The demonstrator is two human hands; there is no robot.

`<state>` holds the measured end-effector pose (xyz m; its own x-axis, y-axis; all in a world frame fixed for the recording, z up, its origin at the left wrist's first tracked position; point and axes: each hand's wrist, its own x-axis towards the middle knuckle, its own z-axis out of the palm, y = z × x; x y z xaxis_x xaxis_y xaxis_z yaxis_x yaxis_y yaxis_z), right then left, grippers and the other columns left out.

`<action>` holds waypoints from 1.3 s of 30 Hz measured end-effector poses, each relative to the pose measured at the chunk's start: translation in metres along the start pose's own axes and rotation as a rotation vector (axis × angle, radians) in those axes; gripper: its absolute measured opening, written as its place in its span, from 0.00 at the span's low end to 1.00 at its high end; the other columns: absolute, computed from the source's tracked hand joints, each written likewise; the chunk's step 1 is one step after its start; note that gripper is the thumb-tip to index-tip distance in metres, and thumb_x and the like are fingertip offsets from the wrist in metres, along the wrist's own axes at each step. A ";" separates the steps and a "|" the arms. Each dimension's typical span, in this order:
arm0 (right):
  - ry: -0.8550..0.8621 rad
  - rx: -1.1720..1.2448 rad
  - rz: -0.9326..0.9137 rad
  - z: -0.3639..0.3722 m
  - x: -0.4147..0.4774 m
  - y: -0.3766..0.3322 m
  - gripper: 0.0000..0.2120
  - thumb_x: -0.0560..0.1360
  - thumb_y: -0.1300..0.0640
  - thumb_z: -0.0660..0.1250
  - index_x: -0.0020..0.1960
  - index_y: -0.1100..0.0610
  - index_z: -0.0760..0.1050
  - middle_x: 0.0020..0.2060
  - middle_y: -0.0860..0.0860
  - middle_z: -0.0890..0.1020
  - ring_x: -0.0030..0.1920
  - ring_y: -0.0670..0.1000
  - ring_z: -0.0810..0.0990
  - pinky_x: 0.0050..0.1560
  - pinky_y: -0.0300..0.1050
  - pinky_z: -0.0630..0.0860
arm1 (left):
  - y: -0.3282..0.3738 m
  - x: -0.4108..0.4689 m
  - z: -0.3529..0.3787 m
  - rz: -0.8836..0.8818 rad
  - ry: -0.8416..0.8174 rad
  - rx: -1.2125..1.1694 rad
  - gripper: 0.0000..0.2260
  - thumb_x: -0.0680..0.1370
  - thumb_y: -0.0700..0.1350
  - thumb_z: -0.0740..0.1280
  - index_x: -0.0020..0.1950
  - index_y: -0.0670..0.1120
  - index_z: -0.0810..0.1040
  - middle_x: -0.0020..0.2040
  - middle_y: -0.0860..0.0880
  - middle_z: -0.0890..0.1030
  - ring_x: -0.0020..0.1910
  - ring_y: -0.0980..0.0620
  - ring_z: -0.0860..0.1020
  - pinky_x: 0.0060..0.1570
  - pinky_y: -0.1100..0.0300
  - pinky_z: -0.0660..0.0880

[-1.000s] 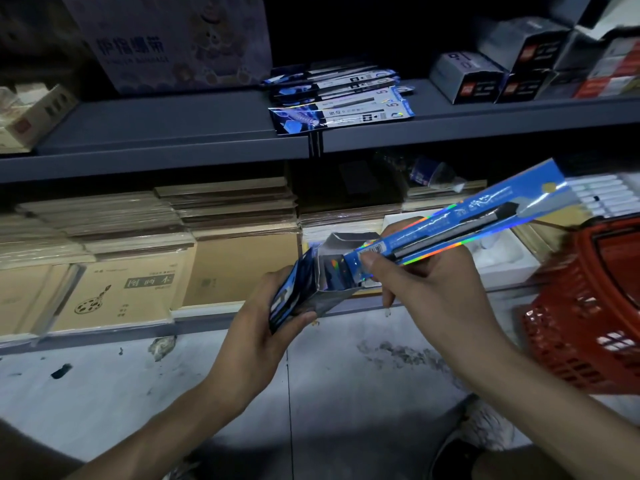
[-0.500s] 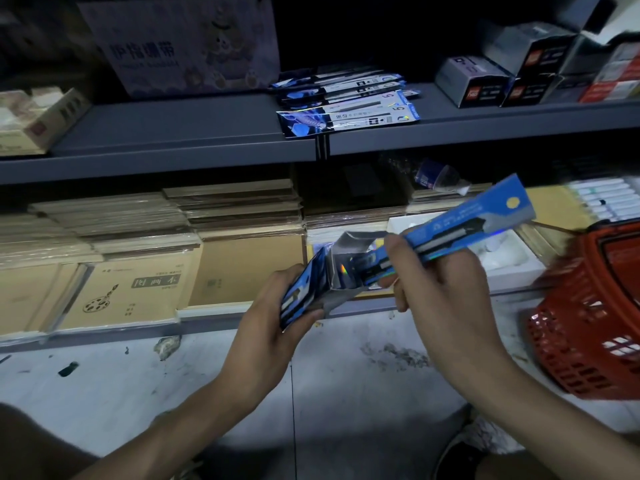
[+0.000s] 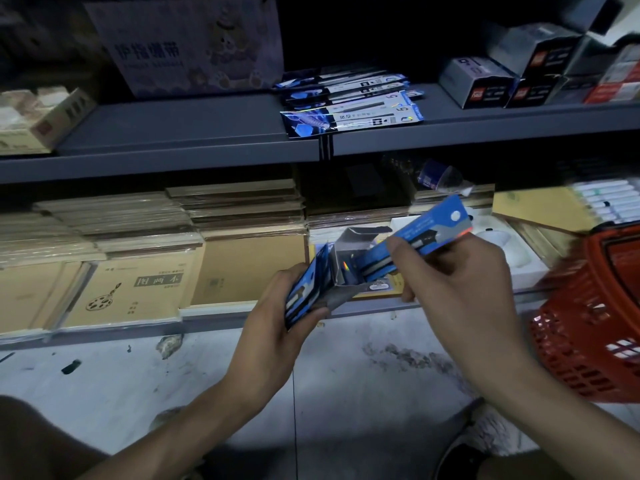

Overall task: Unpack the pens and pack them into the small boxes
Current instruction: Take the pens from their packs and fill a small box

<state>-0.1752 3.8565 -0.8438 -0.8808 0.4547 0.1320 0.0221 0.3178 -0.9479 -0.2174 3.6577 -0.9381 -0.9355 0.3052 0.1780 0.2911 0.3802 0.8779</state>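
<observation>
while the left hand (image 3: 277, 327) curls its fingers round a small grey box (image 3: 343, 292) and a sheaf of blue pen packs (image 3: 304, 289) pressed flat against the box's near side, the right hand (image 3: 460, 282) pinches one more blue pen pack (image 3: 436, 223) between its thumb and curled fingers. that pack slants up and away past the right fingertips, and its lower end reaches into the open mouth of the box, just beyond the left fingertips. the box flap stands open above it. well beyond the fingers of both hands, on the upper shelf (image 3: 194, 133), lies a pile of like pen packs (image 3: 353, 105), with dark cartons (image 3: 485, 84) to its right. a red basket (image 3: 588, 341) sits just outside the right wrist. brown sketchbooks (image 3: 138, 289) lie on the lower shelf, beyond the left knuckles.
</observation>
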 end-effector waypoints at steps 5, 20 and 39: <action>-0.106 -0.125 0.020 0.011 -0.002 0.002 0.14 0.75 0.48 0.75 0.35 0.55 0.81 0.26 0.48 0.81 0.32 0.52 0.81 0.36 0.51 0.77 | 0.002 0.000 0.001 0.040 -0.007 0.050 0.24 0.79 0.44 0.71 0.72 0.57 0.69 0.60 0.60 0.76 0.61 0.59 0.77 0.57 0.70 0.74; -0.152 -0.148 -0.069 0.008 -0.002 0.001 0.16 0.77 0.51 0.72 0.37 0.61 0.78 0.28 0.50 0.75 0.29 0.48 0.66 0.32 0.42 0.65 | 0.006 0.001 0.004 0.016 0.004 0.039 0.24 0.78 0.42 0.73 0.72 0.56 0.70 0.60 0.60 0.77 0.61 0.60 0.77 0.56 0.73 0.72; -0.455 -0.206 0.130 0.009 -0.007 -0.018 0.18 0.78 0.56 0.64 0.34 0.61 0.64 0.26 0.48 0.59 0.27 0.46 0.57 0.31 0.43 0.57 | 0.006 0.004 0.003 0.068 0.055 0.070 0.25 0.79 0.37 0.72 0.73 0.51 0.71 0.59 0.59 0.76 0.59 0.61 0.77 0.54 0.71 0.73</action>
<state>-0.1735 3.8396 -0.8306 -0.9802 0.1076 -0.1662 0.1973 0.4611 -0.8651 -0.2186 3.6635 -0.9329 -0.9221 0.2846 0.2620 0.3658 0.4211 0.8300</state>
